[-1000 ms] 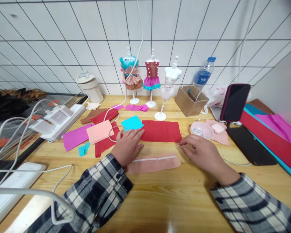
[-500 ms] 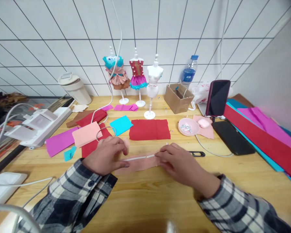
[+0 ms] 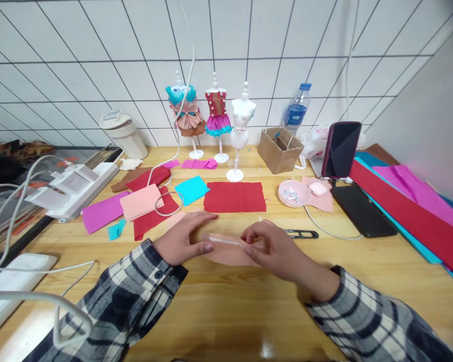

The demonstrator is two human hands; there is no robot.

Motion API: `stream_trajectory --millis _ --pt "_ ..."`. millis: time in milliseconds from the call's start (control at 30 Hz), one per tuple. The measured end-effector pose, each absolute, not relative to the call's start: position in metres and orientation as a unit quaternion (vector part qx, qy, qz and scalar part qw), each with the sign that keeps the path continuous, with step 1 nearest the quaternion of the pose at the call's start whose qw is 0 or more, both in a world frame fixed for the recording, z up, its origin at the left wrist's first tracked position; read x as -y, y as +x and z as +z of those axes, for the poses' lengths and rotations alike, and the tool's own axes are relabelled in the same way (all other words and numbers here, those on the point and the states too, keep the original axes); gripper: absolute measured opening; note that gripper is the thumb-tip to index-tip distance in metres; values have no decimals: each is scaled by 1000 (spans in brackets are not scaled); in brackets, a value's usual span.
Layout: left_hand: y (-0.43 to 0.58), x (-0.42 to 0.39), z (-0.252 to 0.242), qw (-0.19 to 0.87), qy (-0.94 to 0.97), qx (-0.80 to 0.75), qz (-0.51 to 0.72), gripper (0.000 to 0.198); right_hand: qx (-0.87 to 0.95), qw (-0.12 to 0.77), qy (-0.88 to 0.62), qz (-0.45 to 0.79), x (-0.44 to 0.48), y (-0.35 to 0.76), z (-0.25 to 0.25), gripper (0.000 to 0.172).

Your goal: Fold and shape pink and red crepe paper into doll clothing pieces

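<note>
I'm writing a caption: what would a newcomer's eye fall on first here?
Probably the three mannequins by the tiled wall, two brightly dressed, the rightmost mostly white. Then the red sheet in front of them, and nearer, the right hand at a pale pink strip, the left hand by its left end.

A bottle (image 3: 297, 111) stands behind a cardboard box (image 3: 276, 155); far left, seemingly a dark heap (image 3: 7, 166).
</note>
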State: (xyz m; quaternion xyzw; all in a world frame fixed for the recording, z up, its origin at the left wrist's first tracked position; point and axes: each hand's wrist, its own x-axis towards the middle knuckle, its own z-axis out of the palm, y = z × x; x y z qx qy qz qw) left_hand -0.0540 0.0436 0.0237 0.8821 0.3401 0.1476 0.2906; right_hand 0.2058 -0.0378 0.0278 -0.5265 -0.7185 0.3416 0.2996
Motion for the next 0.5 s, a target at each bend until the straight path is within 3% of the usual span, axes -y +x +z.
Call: stream_trajectory --millis 133,233,367,500 --pt "-44 -37 22 381 861 -311 127 51 642 333 -473 503 38 215 34 14" --pt "-39 -34 22 480 812 -310 122 35 638 341 -456 519 38 219 36 16" --pt "-41 -32 19 547 738 -383 97 38 625 342 -466 525 39 227 38 17" --pt "-43 -31 18 523 750 -396 85 36 613 288 -440 590 40 230 38 61"
